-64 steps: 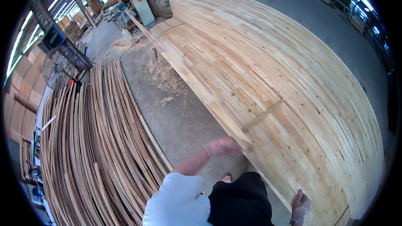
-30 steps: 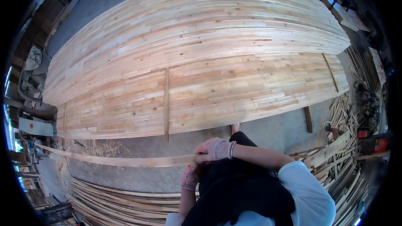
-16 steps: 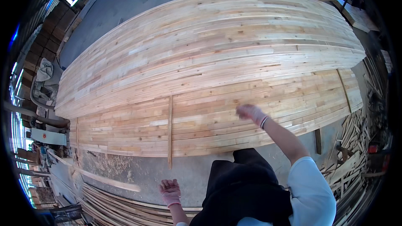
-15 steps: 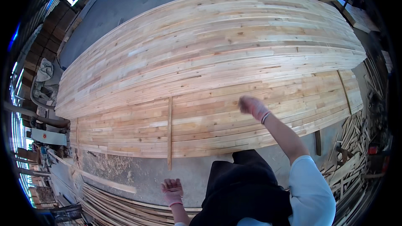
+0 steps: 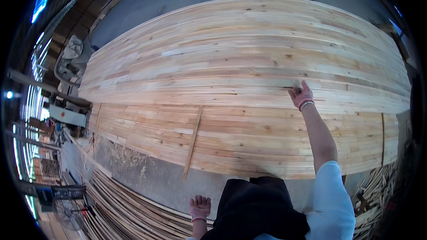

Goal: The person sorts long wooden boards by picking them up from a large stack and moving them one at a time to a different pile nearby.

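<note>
The bare right forearm point(image 5: 321, 134) stretches toward one o'clock from the black-clad torso point(image 5: 260, 209), the pink-and-white-gloved right hand point(image 5: 302, 95) with fingers parted; the pink-gloved left hand point(image 5: 199, 207) hangs at nine o'clock, fingers loosely curled.

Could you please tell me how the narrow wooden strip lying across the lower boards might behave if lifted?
The strip is probably fairly stiff, since its end juts past the lower boards without obvious droop; being slim, it looks likely light.
</note>
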Available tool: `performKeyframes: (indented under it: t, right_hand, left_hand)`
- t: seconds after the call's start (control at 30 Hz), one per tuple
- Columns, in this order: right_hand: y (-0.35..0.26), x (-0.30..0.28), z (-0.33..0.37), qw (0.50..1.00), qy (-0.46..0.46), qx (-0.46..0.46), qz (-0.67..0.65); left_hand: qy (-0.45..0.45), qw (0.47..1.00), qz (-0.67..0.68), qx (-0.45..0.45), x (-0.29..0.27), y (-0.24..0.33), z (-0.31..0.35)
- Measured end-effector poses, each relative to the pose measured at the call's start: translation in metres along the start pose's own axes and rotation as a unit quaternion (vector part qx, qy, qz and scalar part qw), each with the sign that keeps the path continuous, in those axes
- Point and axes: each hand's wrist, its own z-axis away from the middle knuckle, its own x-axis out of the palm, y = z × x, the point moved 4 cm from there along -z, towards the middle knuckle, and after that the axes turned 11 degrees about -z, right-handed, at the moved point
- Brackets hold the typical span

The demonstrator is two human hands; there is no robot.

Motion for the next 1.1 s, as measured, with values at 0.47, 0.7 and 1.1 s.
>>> performKeyframes:
  t: [0.47,0.7,1.1]
  right_hand:
    - [0.003,-0.051,0.102,0.973,-0.192,-0.014,0.127]
    - [0.049,-0.205,0.266,0.972,-0.091,0.063,0.207]
    - [0.067,-0.371,0.499,0.598,-0.13,-0.114,0.783]
  left_hand:
    - [-0.128,0.989,-0.035,-0.06,0.046,-0.007,-0.01]
    - [-0.357,0.922,-0.107,-0.104,0.131,-0.014,-0.024]
    - [-0.255,0.955,-0.06,-0.137,0.038,0.012,0.0]
